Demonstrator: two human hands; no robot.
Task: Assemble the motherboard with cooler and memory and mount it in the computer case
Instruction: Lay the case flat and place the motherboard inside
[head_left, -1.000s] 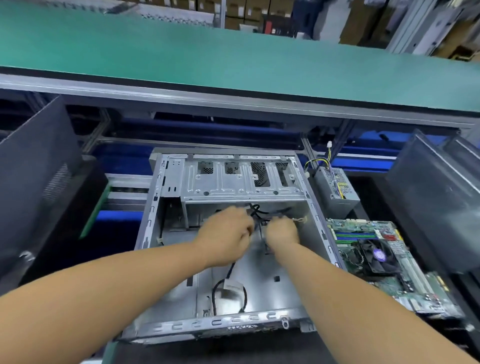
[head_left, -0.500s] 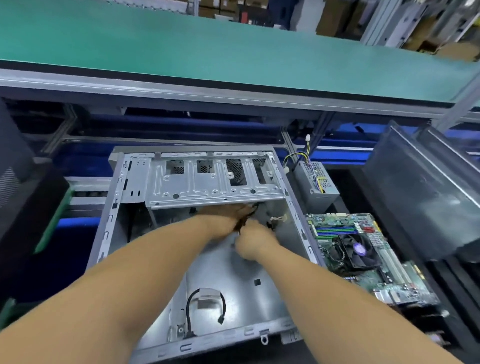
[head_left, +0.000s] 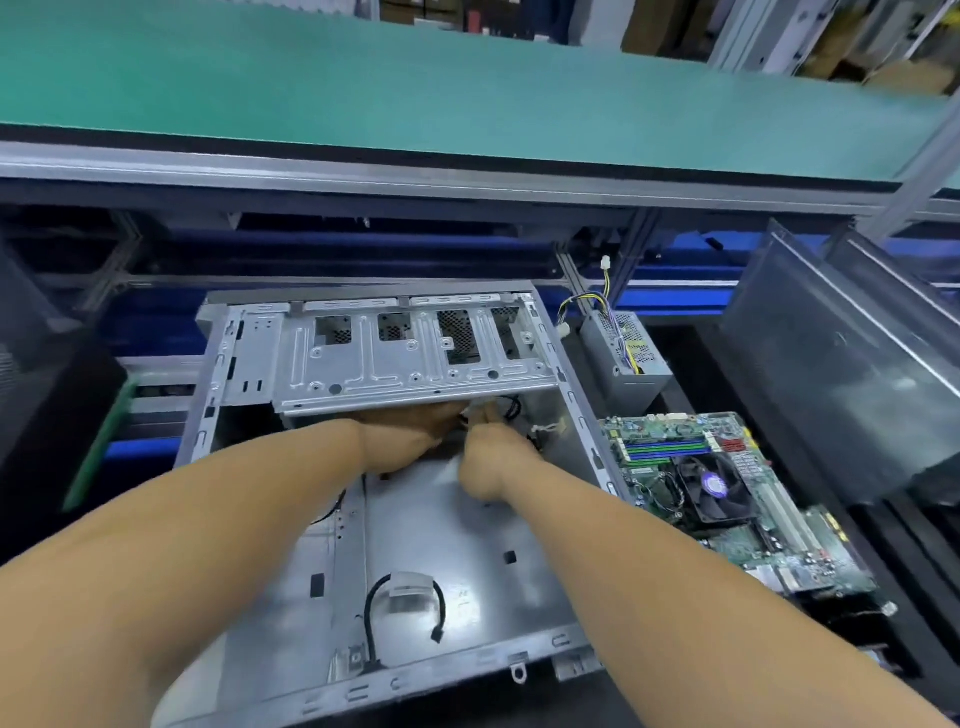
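Evidently still case prep: both hands work the black cables (head_left: 511, 408) under the drive bay of the open grey steel computer case (head_left: 441, 545), left hand (head_left: 410, 441) curled, right hand (head_left: 491, 457) pinching, exact hold unclear; green motherboard with black fan cooler (head_left: 727, 499) waits outside, right of the case, so next tuck wires clear

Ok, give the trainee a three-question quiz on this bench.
1. True or false: the motherboard is already mounted in the computer case.
2. What sits beyond the motherboard, trailing yellow and black wires? A) power supply B) keyboard C) monitor
3. Where do the left hand and right hand work?

Key:
1. False; it lies outside, right of the case.
2. A.
3. Inside the case, at the cables under the drive cage.
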